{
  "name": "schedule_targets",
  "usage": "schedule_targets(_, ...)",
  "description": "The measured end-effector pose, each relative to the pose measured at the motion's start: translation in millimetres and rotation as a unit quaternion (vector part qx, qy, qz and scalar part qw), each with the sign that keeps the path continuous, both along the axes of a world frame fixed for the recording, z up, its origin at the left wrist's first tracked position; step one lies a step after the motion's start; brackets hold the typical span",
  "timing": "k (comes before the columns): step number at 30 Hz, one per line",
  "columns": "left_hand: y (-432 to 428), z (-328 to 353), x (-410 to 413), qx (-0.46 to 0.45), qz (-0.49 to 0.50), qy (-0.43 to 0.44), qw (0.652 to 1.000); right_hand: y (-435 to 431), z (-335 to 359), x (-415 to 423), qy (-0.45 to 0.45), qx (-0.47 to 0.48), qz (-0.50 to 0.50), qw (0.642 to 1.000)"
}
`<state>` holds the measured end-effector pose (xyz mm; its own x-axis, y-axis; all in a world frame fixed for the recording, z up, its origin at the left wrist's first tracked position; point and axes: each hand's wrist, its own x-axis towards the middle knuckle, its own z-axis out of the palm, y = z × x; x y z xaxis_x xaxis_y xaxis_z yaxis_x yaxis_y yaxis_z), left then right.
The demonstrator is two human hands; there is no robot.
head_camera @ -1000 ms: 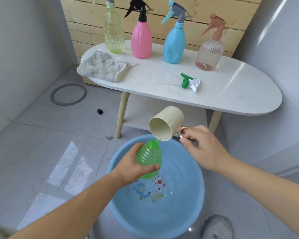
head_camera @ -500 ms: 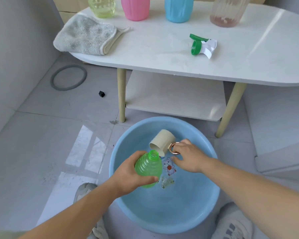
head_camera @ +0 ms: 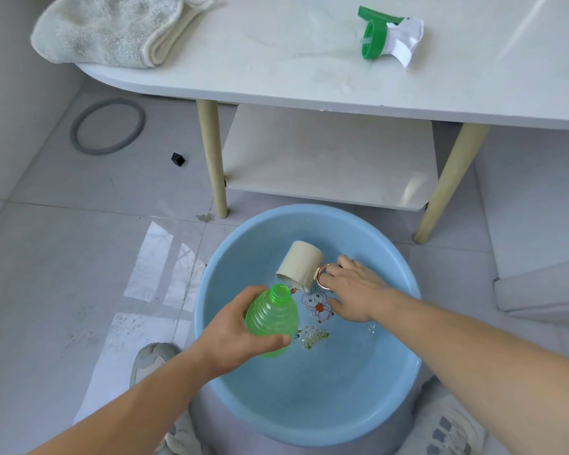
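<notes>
My left hand (head_camera: 230, 336) grips an open green ribbed bottle (head_camera: 271, 321) over a blue basin (head_camera: 309, 418) that holds water. My right hand (head_camera: 352, 292) holds a cream cup (head_camera: 299, 266) by its copper ring handle, down in the basin. The cup is tipped with its mouth toward the bottle's neck, its rim at the water. The bottle's green and white spray head (head_camera: 388, 36) lies on the white table (head_camera: 276, 80).
A grey folded cloth (head_camera: 109, 29) lies at the table's left end. Under the top are a lower shelf (head_camera: 329, 159) and wooden legs (head_camera: 212, 159). A grey ring (head_camera: 107, 126) and a small black block (head_camera: 177, 159) lie on the tiled floor. Shoes flank the basin.
My right hand has lowered the cup from above the bottle's neck into the basin. The view has tilted down, so the row of spray bottles has left the frame. The green bottle stays held.
</notes>
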<state>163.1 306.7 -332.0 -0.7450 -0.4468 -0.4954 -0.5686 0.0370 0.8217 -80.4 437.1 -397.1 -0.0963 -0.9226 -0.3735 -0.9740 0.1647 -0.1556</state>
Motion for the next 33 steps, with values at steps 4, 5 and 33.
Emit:
schedule_targets(4,-0.2,0.4,-1.9,0.002,0.004,0.003,1.0,1.3,-0.8,0.1,0.007,0.011,0.007,1.0)
schedule_targets(5,-0.3,0.1,-1.8,0.001,0.003,0.003,1.0,1.9,-1.0,-0.2,0.009,0.014,0.008,1.0)
schedule_targets(33,-3.6,30.6,2.7,-0.02,0.015,0.054,0.998,-12.9,99.8,24.6,-0.412,-0.047,-0.365,0.833)
